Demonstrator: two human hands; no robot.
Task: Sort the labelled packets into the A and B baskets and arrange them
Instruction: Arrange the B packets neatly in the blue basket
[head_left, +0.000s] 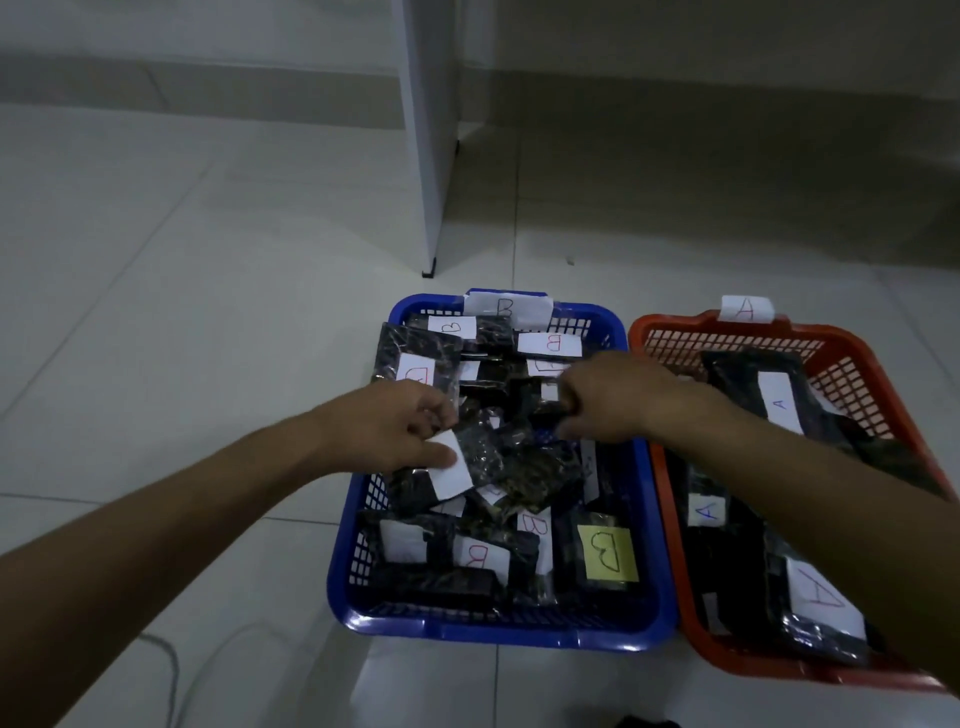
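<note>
B basket (644, 499) left, A basket (665, 467) touching right; packets (605, 556) inside

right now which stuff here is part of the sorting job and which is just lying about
Part of the job:
- blue basket tagged B, full of dark B packets
- red basket tagged A, with A packets
- packet held by the left hand
- right hand, reaching into the blue basket

Lying about:
- white furniture panel
- cable on the floor

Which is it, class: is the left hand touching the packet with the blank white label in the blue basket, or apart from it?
Touching. The head view shows the left hand pinching the blank-labelled packet, thumb lying on its white label, over the blue basket.
</note>
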